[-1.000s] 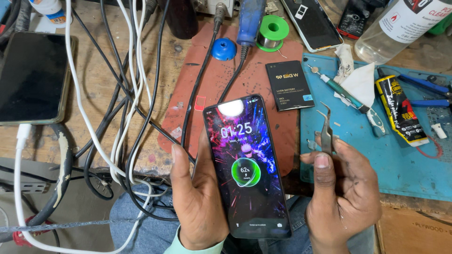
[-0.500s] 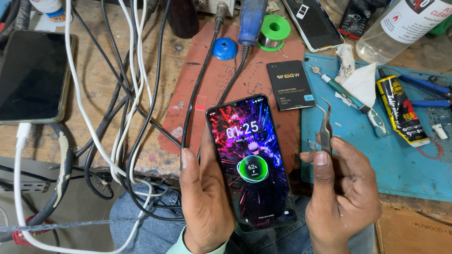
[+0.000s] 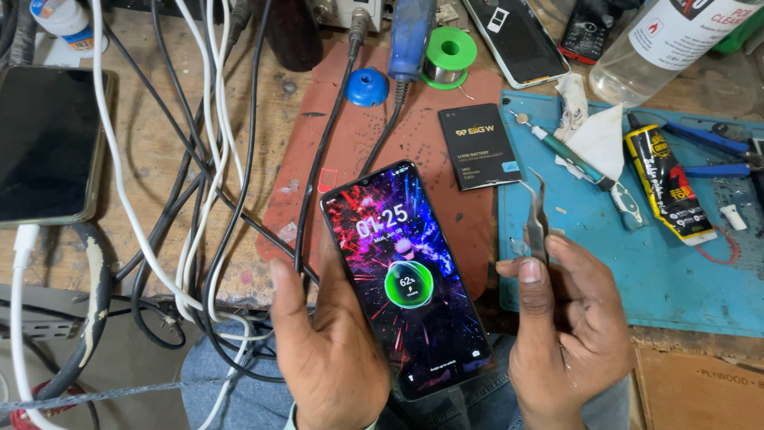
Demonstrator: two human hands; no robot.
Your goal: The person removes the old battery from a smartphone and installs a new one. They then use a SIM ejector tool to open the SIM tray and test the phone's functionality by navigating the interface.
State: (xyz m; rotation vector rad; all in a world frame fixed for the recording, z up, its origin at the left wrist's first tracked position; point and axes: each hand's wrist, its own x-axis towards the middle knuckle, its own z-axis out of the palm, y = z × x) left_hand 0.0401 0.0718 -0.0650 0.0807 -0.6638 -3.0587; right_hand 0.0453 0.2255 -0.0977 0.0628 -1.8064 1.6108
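Note:
My left hand (image 3: 330, 350) holds a black smartphone (image 3: 406, 275) from underneath, screen up and lit with a colourful wallpaper and a green charging ring. The phone tilts over the near edge of the bench, above my lap. My right hand (image 3: 569, 330) sits just right of the phone, its fingers closed on metal tweezers (image 3: 536, 219) that point up and away. The thumb of that hand rests close to the phone's right edge.
A reddish mat (image 3: 374, 143) and a blue mat (image 3: 676, 263) cover the wooden bench. On them lie a black battery (image 3: 478, 146), a yellow glue tube (image 3: 667, 185), a green solder spool (image 3: 450, 54), a blue cap (image 3: 368, 86) and tangled cables (image 3: 199, 183). Another phone (image 3: 44, 143) lies at the left.
The phone has shifted slightly right and up in my left hand and its tilt changed. My right hand with the tweezers stays almost where it was.

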